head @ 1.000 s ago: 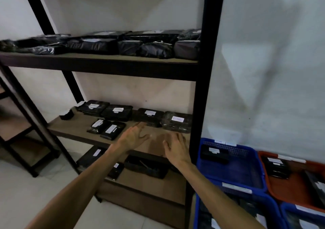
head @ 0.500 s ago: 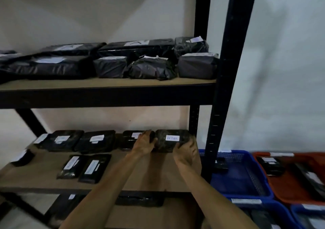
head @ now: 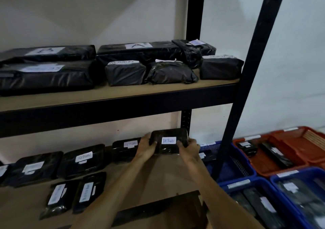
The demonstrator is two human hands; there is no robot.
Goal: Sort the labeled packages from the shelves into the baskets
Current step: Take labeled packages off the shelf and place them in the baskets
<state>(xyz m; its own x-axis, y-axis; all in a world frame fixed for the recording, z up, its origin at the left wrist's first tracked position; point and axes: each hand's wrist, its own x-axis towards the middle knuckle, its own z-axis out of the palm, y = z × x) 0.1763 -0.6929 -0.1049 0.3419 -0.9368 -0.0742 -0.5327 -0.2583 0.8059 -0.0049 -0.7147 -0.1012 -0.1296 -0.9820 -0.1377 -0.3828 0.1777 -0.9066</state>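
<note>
A black wrapped package with a white "RETURN" label (head: 168, 140) is tilted up off the middle shelf (head: 167, 172) at its right end. My left hand (head: 146, 147) grips its left side and my right hand (head: 189, 148) grips its right side. Several more labelled black packages (head: 82, 160) lie along the same shelf to the left. At the right stand a blue basket (head: 233, 165) and a red basket (head: 281, 151), each with packages inside. Two more blue baskets (head: 260, 204) sit nearer, also filled.
The upper shelf (head: 123, 95) carries several larger black parcels, two marked "B" and "A". A black shelf post (head: 246, 81) stands between the held package and the baskets. A lower shelf shows below my arms.
Both hands reached to the rightmost package on the middle shelf, closed on its two sides and lifted it, tilting its label toward me. The view moved closer and to the right.
</note>
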